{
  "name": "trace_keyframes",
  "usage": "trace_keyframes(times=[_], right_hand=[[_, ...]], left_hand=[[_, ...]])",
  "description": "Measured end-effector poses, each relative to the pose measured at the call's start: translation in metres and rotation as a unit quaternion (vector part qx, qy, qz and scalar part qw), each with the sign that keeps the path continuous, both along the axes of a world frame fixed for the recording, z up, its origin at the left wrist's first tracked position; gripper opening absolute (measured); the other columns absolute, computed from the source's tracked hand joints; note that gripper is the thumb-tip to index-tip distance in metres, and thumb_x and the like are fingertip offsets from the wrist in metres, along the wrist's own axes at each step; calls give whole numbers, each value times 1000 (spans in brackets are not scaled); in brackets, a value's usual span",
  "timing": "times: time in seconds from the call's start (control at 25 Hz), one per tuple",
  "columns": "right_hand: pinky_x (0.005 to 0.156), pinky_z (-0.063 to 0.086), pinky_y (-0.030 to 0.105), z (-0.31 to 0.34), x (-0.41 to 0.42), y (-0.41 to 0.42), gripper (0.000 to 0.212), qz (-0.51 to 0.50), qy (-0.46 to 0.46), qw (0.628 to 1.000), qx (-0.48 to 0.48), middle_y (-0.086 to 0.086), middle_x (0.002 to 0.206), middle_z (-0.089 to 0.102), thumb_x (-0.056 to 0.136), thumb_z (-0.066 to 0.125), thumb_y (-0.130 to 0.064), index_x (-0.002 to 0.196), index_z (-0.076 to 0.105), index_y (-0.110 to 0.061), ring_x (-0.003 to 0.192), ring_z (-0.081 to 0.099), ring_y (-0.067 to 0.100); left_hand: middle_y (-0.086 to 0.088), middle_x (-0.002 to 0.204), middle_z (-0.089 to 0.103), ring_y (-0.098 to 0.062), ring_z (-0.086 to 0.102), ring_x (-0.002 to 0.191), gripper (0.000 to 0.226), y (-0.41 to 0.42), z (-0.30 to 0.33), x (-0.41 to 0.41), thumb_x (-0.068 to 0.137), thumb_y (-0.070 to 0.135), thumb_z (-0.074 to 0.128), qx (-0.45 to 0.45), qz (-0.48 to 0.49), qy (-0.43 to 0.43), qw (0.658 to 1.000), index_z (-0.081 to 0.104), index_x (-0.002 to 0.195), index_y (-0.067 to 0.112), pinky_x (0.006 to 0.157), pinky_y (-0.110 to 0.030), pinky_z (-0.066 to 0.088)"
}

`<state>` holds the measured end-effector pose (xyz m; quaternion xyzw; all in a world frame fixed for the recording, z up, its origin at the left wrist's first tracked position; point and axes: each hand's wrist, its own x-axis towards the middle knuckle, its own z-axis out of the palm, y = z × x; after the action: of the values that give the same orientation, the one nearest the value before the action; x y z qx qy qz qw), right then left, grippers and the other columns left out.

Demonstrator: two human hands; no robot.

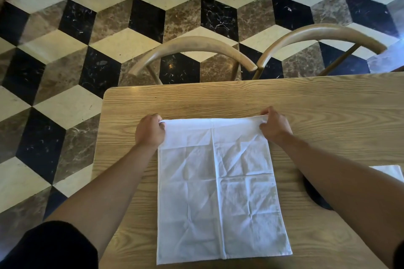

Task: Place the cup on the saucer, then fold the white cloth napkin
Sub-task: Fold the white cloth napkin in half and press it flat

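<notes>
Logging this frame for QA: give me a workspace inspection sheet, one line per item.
Surface: light wood-grain table, napkin laid flat on it.
Job's things: creased white cloth napkin, far edge lifted; cup and saucer not identifiable.
Clutter: dark round object under right forearm; white item at right edge.
Grips: left hand and right hand each pinch a far corner.
Cables: nothing seen.
Surroundings: two curved wooden chair backs, cube-pattern marble floor.

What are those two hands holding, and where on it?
The white napkin. The left hand pinches its far left corner, the right hand its far right corner.
</notes>
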<state>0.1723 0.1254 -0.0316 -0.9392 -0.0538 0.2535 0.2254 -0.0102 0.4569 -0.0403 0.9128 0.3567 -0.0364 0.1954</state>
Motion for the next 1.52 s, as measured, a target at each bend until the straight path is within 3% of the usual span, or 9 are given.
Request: trace_keyframes(times=[0.16, 0.28, 0.4, 0.52, 0.76, 1.04, 1.2, 1.32, 1.52], right_hand=[[78, 41, 32, -14, -2, 0, 48, -55, -14, 998, 26, 14, 123, 61, 84, 51, 0, 130, 50, -12, 104, 56, 31], [95, 40, 41, -21, -16, 0, 49, -76, -84, 993, 16, 16, 131, 49, 81, 55, -2, 130, 49, -10, 121, 46, 37], [113, 33, 51, -29, -44, 14, 50, 50, -192, 980, -30, 18, 143, 44, 90, 58, -20, 137, 48, -9, 132, 40, 40], [126, 14, 55, -41, -87, 56, 54, 201, -205, 958, 4, 15, 162, 32, 101, 42, -35, 150, 42, -12, 153, 22, 37], [124, 19, 57, -80, -130, 104, 63, 290, -196, 937, -9, 8, 167, 26, 100, 37, -44, 156, 37, -14, 155, 19, 33], [127, 12, 50, -88, -70, -13, 78, 234, -211, 944, -94, 9, 170, 15, 100, 26, -59, 160, 21, -9, 157, 11, 27], [128, 7, 48, -81, -66, -18, 80, 215, -206, 950, -98, 13, 170, 13, 101, 23, -58, 159, 20, -4, 158, 9, 28], [127, 3, 51, -66, -95, 16, 77, 184, -197, 961, -63, 14, 170, 7, 103, 22, -54, 160, 15, -3, 158, 2, 32], [125, 14, 53, -66, -188, 75, 67, 235, -194, 952, 39, 15, 168, 18, 101, 39, -39, 157, 29, -3, 157, 11, 33]], left_hand=[[-14, 105, 69, -35, 61, 100, 14, 1, -15, 11, 92, 10, 57, -4, 8, -27, 1000, 68, 99, 5, 77, -36, 42], [-17, 123, 62, -39, 57, 116, 33, -5, -23, 4, 90, 14, 62, 32, -1, -29, 999, 61, 122, 6, 93, -47, 47], [-20, 145, 48, -41, 42, 137, 51, -33, -34, -17, 93, 22, 58, 114, -92, -55, 988, 48, 140, 4, 112, -54, 38], [-16, 163, 30, -35, 21, 154, 56, -71, -48, -37, 103, 33, 43, 99, -199, -58, 973, 37, 152, 7, 124, -54, 21], [-16, 166, 24, -32, 20, 155, 63, -74, -80, -51, 104, 44, 36, 96, -193, -21, 976, 30, 157, 11, 124, -53, 23], [-10, 170, 12, -29, 9, 158, 70, -71, -82, -55, 101, 46, 39, 118, -200, -9, 973, 18, 161, 17, 126, -52, 16], [-12, 170, 11, -30, 8, 158, 70, -71, -79, -54, 102, 48, 34, 112, -203, 2, 973, 17, 161, 16, 126, -53, 15], [-17, 169, 13, -33, 9, 157, 67, -76, -68, -56, 104, 46, 31, 108, -201, -12, 973, 20, 160, 12, 125, -55, 15], [-17, 169, 14, -32, 9, 158, 66, -109, -69, -101, 106, 44, 26, 98, -249, -26, 963, 20, 159, 6, 125, -56, 18]])
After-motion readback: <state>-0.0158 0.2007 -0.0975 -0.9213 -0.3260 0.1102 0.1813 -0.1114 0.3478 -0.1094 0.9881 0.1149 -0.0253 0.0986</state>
